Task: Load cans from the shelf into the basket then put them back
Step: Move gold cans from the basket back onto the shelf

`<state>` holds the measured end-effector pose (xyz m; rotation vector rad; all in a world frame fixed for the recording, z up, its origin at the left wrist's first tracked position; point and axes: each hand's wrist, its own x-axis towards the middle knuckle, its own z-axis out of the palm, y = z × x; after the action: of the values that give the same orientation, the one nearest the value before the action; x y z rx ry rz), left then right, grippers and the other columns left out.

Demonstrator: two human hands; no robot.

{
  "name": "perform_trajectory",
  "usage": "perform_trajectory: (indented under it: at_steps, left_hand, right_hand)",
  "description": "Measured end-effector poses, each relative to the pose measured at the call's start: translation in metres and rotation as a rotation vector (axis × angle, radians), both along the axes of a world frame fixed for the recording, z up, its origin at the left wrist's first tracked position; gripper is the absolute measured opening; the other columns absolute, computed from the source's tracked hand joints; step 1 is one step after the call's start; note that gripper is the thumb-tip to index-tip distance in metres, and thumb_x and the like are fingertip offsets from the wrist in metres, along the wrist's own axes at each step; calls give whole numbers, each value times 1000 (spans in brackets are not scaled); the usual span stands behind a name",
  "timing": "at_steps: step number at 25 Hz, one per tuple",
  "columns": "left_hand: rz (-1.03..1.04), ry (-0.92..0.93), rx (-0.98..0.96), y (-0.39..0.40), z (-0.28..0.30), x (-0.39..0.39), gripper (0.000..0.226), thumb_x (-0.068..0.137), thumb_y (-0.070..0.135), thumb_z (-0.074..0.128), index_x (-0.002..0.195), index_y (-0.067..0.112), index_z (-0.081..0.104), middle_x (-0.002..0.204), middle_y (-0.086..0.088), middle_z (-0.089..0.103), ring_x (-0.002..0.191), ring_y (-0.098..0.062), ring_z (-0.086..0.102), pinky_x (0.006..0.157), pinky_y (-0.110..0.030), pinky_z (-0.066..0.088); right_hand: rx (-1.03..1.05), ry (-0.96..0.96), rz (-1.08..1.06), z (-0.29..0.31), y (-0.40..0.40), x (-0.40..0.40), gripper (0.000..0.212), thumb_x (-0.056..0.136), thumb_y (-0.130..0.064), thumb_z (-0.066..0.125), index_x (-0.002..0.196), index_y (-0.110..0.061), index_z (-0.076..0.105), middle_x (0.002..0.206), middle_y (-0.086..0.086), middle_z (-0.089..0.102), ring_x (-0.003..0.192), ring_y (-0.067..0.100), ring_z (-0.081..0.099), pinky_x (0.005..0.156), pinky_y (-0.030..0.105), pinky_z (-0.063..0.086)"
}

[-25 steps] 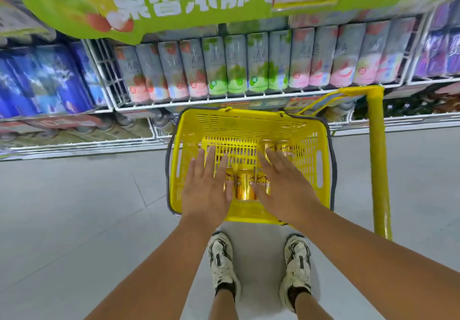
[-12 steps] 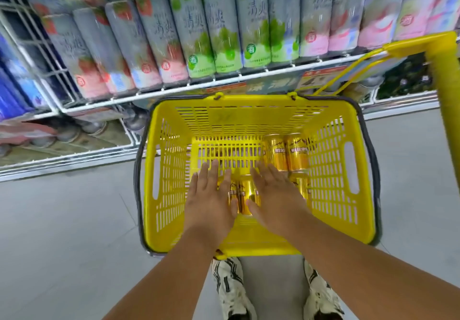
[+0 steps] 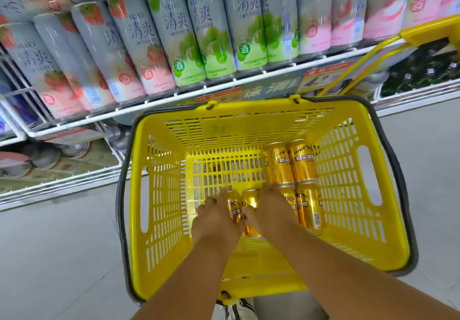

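A yellow plastic basket [image 3: 159, 195] stands on the floor in front of the shelf. Several gold cans lie on its bottom: two side by side at the back right [image 3: 290, 161] and two more in front of them [image 3: 308, 205]. Another pair of gold cans [image 3: 242, 202] lies in the middle. My left hand [image 3: 215, 220] is curled round the left can of this pair. My right hand [image 3: 271, 211] is curled over the right can and partly hides it and the one beside it.
Tall grey cans with strawberry, grape and peach prints [image 3: 189, 36] fill the wire shelf [image 3: 224, 88] just beyond the basket. A lower shelf [image 3: 57, 163] holds cans seen from above. A yellow trolley handle [image 3: 425, 33] stands at the right. Grey floor surrounds the basket.
The view has dropped closer to the basket. Both hands have sunk deeper into it, and their flat fingers have curled round the middle pair of gold cans.
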<state>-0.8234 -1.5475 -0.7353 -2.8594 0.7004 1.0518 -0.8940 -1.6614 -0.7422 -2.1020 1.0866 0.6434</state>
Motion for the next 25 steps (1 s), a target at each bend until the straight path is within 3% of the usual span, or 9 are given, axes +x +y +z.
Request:
perform_trajectory:
  at_steps: [3, 7, 10, 15, 22, 25]
  left_hand:
    - [321, 154, -105, -6, -18, -1, 95, 81, 55, 68, 154, 16, 21, 126, -10, 57, 111, -29, 62, 83, -39, 54]
    - [617, 280, -138, -5, -27, 4, 63, 76, 41, 82, 119, 12, 45, 110, -2, 66, 93, -23, 62, 76, -32, 50]
    - [642, 313, -173, 2, -30, 8, 70, 71, 41, 87, 121, 9, 48, 107, -1, 63, 90, -21, 58, 72, -29, 43]
    - [692, 254, -247, 6, -13, 13, 65, 68, 49, 87, 114, 18, 53, 103, 2, 66, 95, -24, 65, 82, -36, 55]
    - [715, 254, -449, 6, 78, 18, 52, 67, 37, 90, 109, 28, 59, 94, 12, 70, 86, -11, 67, 77, -32, 55]
    - [692, 271, -523, 3, 137, 15, 47, 71, 32, 89, 106, 31, 57, 92, 15, 70, 81, 1, 64, 59, -13, 45]
  right_hand:
    - [-87, 68, -49, -7, 8, 13, 61, 86, -49, 72, 128, -9, 55, 125, 9, 62, 115, 24, 62, 88, 33, 55]
    - [11, 126, -160, -18, 12, 24, 50, 86, -41, 76, 122, -11, 59, 120, 6, 68, 111, 25, 66, 78, 30, 51]
    - [113, 86, -259, -23, 6, 21, 55, 79, -41, 81, 120, -12, 58, 118, 3, 68, 111, 24, 65, 77, 28, 48]
    - [234, -112, -416, -11, 5, 15, 48, 71, -34, 87, 109, -16, 62, 102, -5, 66, 98, 19, 64, 78, 31, 51]
    - [445, -361, -514, 75, -28, 10, 42, 69, -25, 90, 107, -21, 70, 99, -7, 71, 91, 10, 66, 82, 30, 56]
    - [482, -408, -524, 132, -37, 8, 81, 55, -44, 91, 130, -31, 63, 122, -9, 67, 111, 13, 64, 96, 41, 55]
